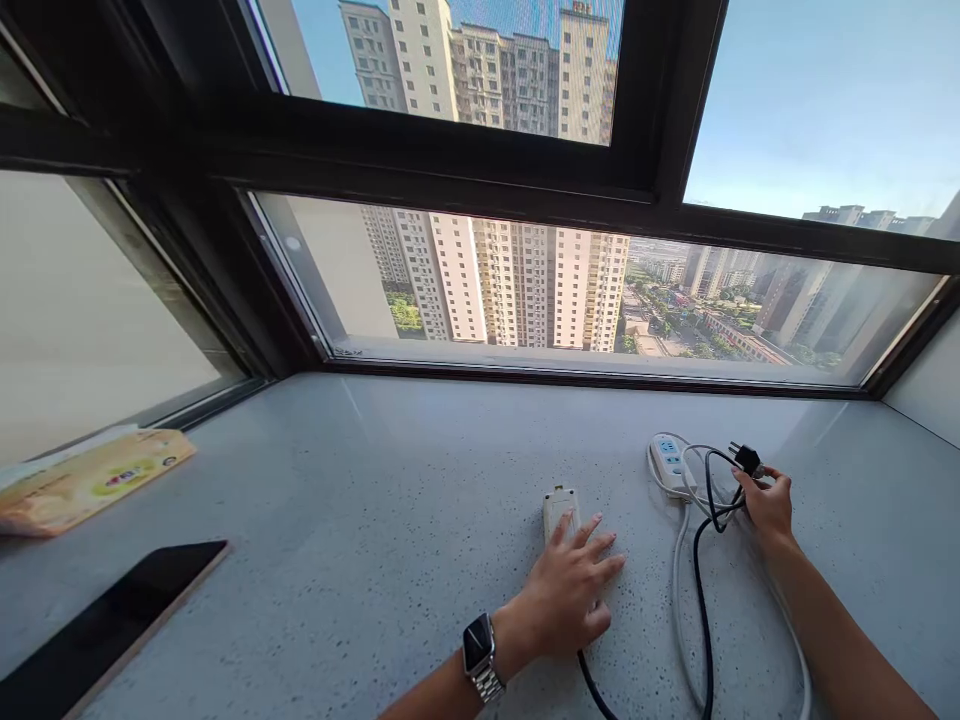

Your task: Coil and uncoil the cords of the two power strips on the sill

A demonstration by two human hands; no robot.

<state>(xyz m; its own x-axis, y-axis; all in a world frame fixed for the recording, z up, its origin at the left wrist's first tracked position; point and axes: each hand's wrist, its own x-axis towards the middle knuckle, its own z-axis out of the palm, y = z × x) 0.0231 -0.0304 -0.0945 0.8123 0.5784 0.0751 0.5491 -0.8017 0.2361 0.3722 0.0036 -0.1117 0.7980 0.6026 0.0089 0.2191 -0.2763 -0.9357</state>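
Observation:
My left hand (574,588), with a watch (478,645) on its wrist, lies over a small off-white box (559,508). Its fingers are spread, some of them touching the box, and the palm hides the box's near part. A black cord (596,695) comes out from beneath that hand. At the right, my right hand (769,500) is closed on a black power plug (746,460), its prongs pointing left. Just left of the plug, a white power strip (670,462) rests on the sill among looped white and black cables (703,600).
The speckled pale windowsill (375,560) carries everything. At the left lie a dark tablet or phone (120,620) and a yellow tissue packet (105,480). A dark window frame (480,180) bounds the far side, with tall buildings outside.

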